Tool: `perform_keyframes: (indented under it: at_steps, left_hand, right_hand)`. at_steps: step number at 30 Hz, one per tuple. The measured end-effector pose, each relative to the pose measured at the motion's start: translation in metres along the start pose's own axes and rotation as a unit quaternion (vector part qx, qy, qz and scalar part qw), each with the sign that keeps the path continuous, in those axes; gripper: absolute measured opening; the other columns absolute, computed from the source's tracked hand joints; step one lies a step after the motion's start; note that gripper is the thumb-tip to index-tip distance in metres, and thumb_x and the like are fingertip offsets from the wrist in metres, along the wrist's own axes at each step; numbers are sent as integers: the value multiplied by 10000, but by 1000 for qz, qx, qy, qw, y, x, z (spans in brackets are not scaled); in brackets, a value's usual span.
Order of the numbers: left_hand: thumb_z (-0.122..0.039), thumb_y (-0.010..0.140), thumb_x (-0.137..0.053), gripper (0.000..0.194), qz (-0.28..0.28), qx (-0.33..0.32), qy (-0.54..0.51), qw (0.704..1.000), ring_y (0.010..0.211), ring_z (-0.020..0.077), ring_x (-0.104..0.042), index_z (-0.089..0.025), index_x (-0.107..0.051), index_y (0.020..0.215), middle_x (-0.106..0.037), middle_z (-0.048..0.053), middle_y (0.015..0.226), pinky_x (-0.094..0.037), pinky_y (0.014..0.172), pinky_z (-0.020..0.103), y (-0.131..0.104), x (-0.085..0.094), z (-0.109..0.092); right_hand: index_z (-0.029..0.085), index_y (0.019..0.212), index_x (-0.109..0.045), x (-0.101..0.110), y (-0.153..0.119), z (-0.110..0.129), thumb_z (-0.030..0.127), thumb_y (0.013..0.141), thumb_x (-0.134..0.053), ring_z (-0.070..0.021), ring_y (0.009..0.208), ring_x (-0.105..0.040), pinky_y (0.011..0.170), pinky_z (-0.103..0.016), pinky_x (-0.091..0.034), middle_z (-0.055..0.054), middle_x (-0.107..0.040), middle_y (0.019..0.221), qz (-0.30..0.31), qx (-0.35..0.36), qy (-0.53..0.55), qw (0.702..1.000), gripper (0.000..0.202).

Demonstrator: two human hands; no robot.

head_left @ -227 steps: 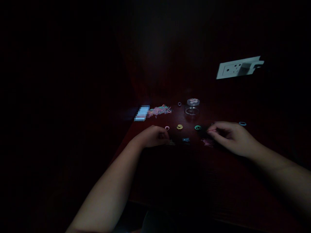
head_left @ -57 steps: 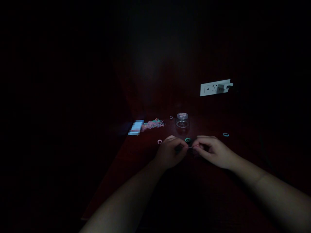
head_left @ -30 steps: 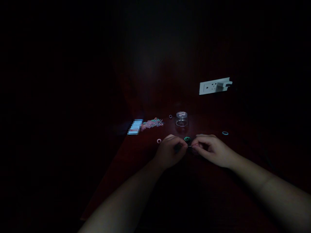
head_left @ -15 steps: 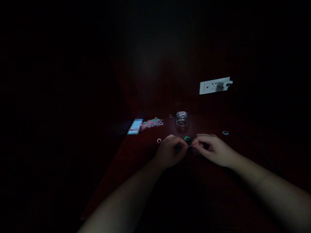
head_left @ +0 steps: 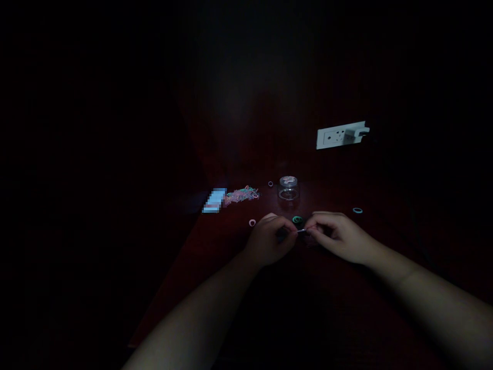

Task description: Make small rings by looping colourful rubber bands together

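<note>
Between the two hands runs a small pale band (head_left: 301,230), pinched at either end by fingertips. My left hand (head_left: 271,239) closes thumb and forefinger on its left end. On its right end, the fingertips of my right hand (head_left: 339,236) are pressed together. Just behind the band lies a green ring (head_left: 297,220) on the dark red table (head_left: 200,257). A pink ring (head_left: 252,223) rests left of my left hand. Some dim, small items under the right fingertips are too dark to make out.
A clear lidded jar (head_left: 288,190) stands behind the hands. Left of it are a heap of colourful bands (head_left: 242,195) and a bright pixelated screen (head_left: 214,200). A small ring (head_left: 270,184), a blue ring (head_left: 358,210) and a wall socket with plug (head_left: 341,135) also show.
The right hand has shifted very slightly, and a little more of the pale band shows between the fingertips. The left hand looks the same.
</note>
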State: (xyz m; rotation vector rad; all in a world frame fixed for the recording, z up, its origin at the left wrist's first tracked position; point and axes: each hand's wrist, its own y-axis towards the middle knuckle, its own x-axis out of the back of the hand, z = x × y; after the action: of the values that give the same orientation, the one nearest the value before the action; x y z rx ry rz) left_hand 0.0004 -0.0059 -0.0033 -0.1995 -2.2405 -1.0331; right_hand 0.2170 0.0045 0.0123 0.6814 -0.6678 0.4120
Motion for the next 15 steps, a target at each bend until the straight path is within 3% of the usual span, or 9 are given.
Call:
perform_keyframes:
  at_steps: [15]
  left_hand:
    - [-213,838,-636,43,0,-1,-3,1000,749,151,-587,-205,-654,799,-686,-3,768,-449,694,281,0,1,-1]
  right_hand:
    - [170,785,-653,1,0,-1,278,917,-533,-132,585,-533,565,-263,-408,-16,-584,681,7,4,-10,1000,208]
